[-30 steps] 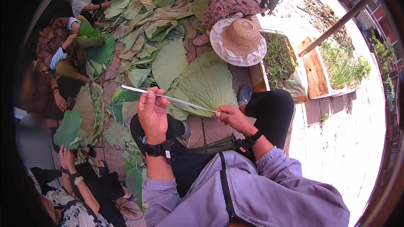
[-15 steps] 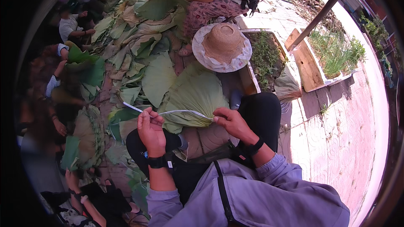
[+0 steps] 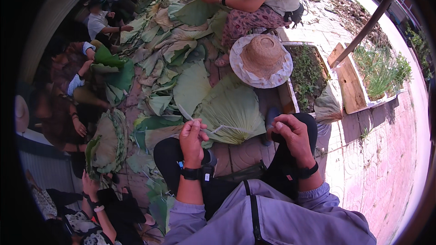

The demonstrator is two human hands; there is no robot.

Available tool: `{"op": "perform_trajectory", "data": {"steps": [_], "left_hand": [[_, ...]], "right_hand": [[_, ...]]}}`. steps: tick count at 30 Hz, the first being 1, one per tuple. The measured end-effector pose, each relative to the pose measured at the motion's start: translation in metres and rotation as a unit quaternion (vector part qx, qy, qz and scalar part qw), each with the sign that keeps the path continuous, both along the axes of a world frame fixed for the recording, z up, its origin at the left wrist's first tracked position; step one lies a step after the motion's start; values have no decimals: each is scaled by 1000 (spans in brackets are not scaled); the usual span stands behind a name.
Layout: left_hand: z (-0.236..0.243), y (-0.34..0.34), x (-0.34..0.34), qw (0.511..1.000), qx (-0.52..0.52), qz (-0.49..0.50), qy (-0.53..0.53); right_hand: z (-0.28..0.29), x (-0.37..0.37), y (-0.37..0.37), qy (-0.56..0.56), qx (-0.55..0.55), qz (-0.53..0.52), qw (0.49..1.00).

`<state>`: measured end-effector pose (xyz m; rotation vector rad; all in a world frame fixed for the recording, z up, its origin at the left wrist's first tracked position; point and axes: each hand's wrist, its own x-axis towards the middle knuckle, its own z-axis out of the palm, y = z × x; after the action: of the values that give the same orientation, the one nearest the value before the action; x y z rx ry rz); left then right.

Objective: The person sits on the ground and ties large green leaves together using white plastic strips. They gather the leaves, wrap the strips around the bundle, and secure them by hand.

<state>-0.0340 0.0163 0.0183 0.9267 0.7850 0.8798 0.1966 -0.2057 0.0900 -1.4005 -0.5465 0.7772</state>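
My left hand is closed, its thumb and fingers pinching a narrow white strip. One short end of the strip sticks up beyond the fingertips. The rest runs, slightly blurred, across the lower edge of a large green lotus leaf toward my right hand. The fingers of the right hand are curled into a pinch, seemingly at the strip's other end, though the exact grip is blurred. The leaf lies fanned out in front of my knees, with pleat-like veins. Both hands are held above my lap, apart from each other.
A big heap of drying leaves spreads ahead. A straw hat covers part of a person sitting close in front. Planter boxes stand to the right beside a slanting pole. Other people handle leaves along the left.
My hands have moved farther apart, and the right one has drawn away from the leaf's edge. The leaf, gathered at its right edge before, now lies spread wider. The view has shifted left.
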Motion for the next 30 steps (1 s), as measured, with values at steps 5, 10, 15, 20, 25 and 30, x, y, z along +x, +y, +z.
{"op": "perform_trajectory", "data": {"steps": [5, 10, 15, 20, 25, 30], "left_hand": [[1, -6, 11, 999, -13, -25, 22], [-5, -7, 7, 999, -2, -29, 45], [-5, -11, 17, 994, -3, -54, 97], [-13, -11, 18, 990, 4, -69, 126], [-22, -9, 23, 981, 4, -84, 175], [-35, -6, 28, 973, -5, -82, 217]], "right_hand": [[31, 40, -41, -33, 58, -113, 991], [13, 107, -81, -73, 44, -195, 977], [-58, 161, -145, -30, -32, -271, 962], [-149, 178, -184, 90, -114, -304, 942], [-230, 180, -202, 159, -166, -279, 932], [-285, 191, -197, 240, -210, -255, 913]]}}
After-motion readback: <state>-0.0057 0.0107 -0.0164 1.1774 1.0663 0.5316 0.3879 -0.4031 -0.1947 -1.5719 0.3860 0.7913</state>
